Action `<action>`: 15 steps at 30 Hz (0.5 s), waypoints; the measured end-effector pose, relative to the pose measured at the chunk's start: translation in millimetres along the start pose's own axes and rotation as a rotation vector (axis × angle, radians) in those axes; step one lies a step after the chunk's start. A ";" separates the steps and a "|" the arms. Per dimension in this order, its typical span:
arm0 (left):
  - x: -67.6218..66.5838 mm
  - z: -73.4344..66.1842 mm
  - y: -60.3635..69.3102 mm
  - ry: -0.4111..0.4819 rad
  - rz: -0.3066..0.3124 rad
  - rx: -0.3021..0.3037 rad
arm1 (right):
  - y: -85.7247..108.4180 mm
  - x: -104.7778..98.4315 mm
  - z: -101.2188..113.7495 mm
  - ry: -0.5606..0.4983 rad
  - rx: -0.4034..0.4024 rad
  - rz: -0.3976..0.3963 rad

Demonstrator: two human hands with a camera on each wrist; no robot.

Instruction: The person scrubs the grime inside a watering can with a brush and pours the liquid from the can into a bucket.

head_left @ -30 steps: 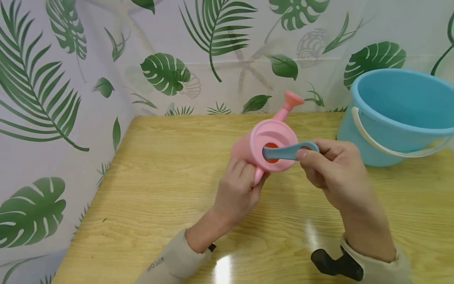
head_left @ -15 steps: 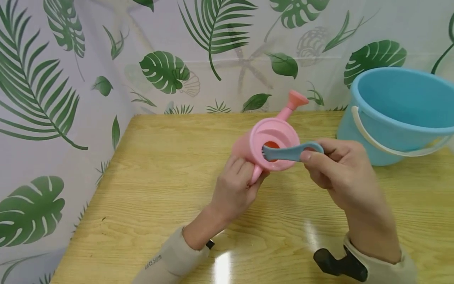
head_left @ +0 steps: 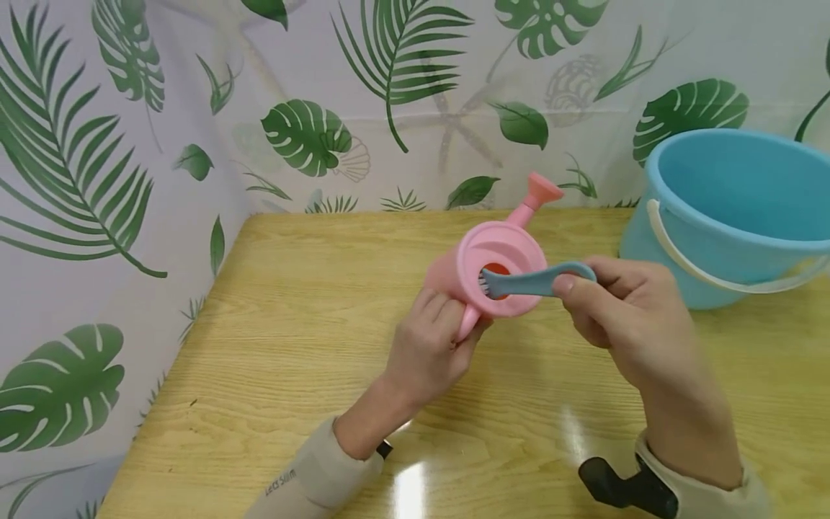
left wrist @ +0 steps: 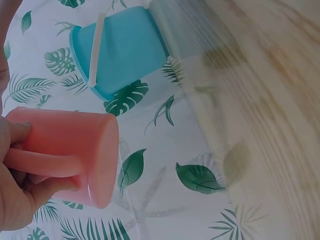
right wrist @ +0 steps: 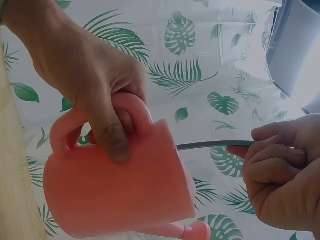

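Note:
In the head view the left hand [head_left: 428, 346] grips the handle of a pink watering can [head_left: 447, 274], which is tilted with its round opening toward the camera. The right hand [head_left: 632, 317] pinches the looped end of a blue-grey brush [head_left: 532, 282]; its white bristles lie just inside the can's opening. In the right wrist view, fingers of the left hand [right wrist: 95, 85] wrap the handle of the can [right wrist: 120, 185], and the thin brush handle [right wrist: 215, 144] runs from the can's mouth to the right hand [right wrist: 285, 175]. The left wrist view shows the can's base end [left wrist: 102, 160].
A light blue bucket [head_left: 700, 238] with a white handle stands on the wooden table [head_left: 292, 310] at the back right. Behind and left of the table hangs a white sheet [head_left: 227, 158] with green leaf prints. The can's spout [head_left: 534, 196] points toward the back.
The right hand and brush have shifted slightly right, and more of the bristles show in the opening. The left hand still grips the can, whose spout has moved a little right.

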State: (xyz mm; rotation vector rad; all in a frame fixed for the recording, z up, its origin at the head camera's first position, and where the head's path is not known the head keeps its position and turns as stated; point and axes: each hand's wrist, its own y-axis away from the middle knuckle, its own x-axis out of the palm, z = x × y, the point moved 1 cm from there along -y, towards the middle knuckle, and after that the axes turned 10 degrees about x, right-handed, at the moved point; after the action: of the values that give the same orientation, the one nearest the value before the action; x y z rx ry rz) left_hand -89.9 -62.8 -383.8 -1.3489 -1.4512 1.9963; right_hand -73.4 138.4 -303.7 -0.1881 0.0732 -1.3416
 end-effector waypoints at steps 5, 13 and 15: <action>0.9 2.3 0.2 0.021 -0.011 -0.014 | -1.1 -3.8 1.7 0.122 0.001 -0.037; 0.6 8.0 1.6 -0.014 -0.005 0.025 | 4.8 2.2 1.6 0.634 -0.236 -0.014; 0.9 10.7 1.0 -0.035 -0.016 0.049 | 2.7 4.8 -0.4 0.705 -0.353 -0.018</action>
State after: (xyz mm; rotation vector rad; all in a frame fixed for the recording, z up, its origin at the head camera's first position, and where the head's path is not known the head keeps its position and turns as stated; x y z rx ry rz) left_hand -98.9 -68.6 -384.8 -1.2845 -1.4142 2.0414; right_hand -69.8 134.3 -304.3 -0.0028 0.9062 -1.3517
